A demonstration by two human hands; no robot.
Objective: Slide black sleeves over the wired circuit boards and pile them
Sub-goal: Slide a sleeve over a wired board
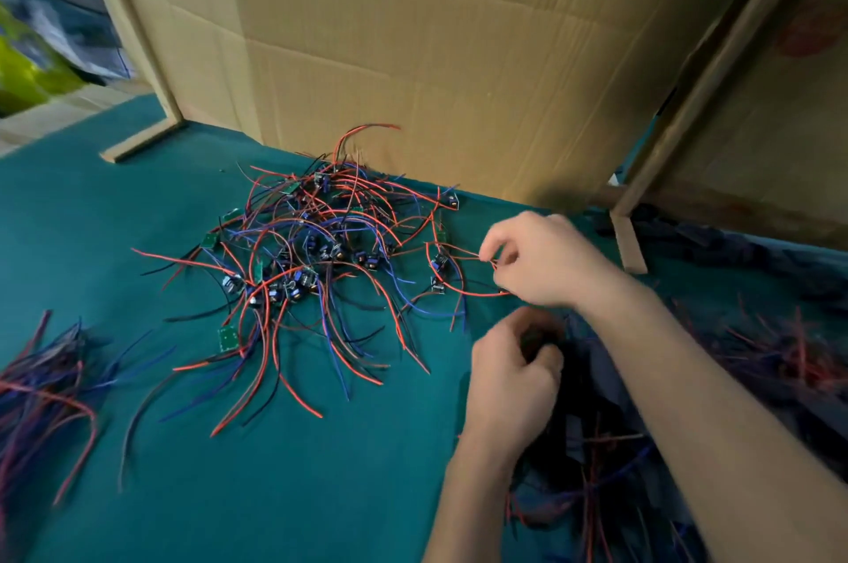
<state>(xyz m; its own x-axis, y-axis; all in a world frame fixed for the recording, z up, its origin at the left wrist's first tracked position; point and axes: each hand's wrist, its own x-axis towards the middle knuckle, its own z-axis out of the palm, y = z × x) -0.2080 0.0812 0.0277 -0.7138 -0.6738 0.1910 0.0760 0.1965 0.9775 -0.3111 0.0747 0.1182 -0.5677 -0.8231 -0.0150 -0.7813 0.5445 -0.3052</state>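
A tangled heap of small circuit boards with red, blue and black wires (312, 268) lies on the green cloth in the middle. My right hand (537, 259) pinches the red wires of one board (439, 261) at the heap's right edge. Below it, my left hand (509, 383) is curled over a dark pile of black sleeves (592, 415), and its fingers seem to grip one; the sleeve itself is blurred. A second bundle of wired pieces (41, 374) lies at the left edge.
A tall cardboard sheet (413, 48) stands behind the heap, with cardboard strips (628, 241) on either side. More dark sleeves and wires (780, 360) spread at the right. The table is covered by green cloth (275, 493).
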